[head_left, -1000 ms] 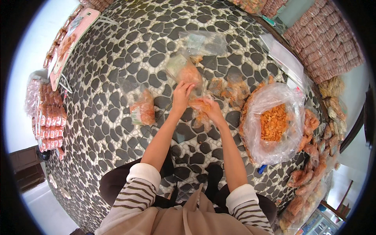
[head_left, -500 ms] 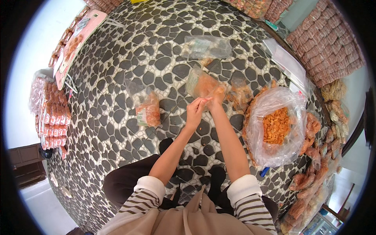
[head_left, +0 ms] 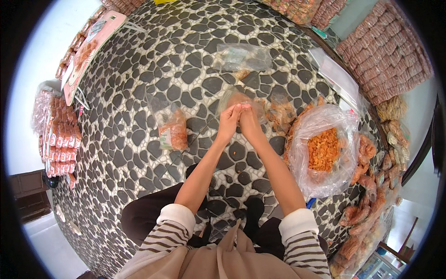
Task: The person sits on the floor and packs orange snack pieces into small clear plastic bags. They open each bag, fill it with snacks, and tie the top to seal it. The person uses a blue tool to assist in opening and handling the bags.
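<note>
Out in front of me, my left hand [head_left: 226,122] and my right hand [head_left: 251,122] meet, both closed with the fingertips together. They grip the near end of a see-through plastic bag of orange chips [head_left: 238,98], which is smeared by motion and partly hidden behind the hands. To the left lies another bag of orange chips [head_left: 173,133] with a pale label, its top loose. A large see-through sack with its mouth spread wide [head_left: 304,156] stands on my right, with loose orange chips [head_left: 323,149] inside.
A flat plastic bag [head_left: 245,56] lies farther off on the stone-patterned floor. Filled chip bags [head_left: 281,109] rest beside the sack. Stacked packs stand at the left [head_left: 62,139] and far right [head_left: 383,51]. A pink folding table [head_left: 107,28] is at the far left.
My hands have come closer together at the bag's near end and shifted slightly away from me. The bag being held has swung a little and is now blurred.
</note>
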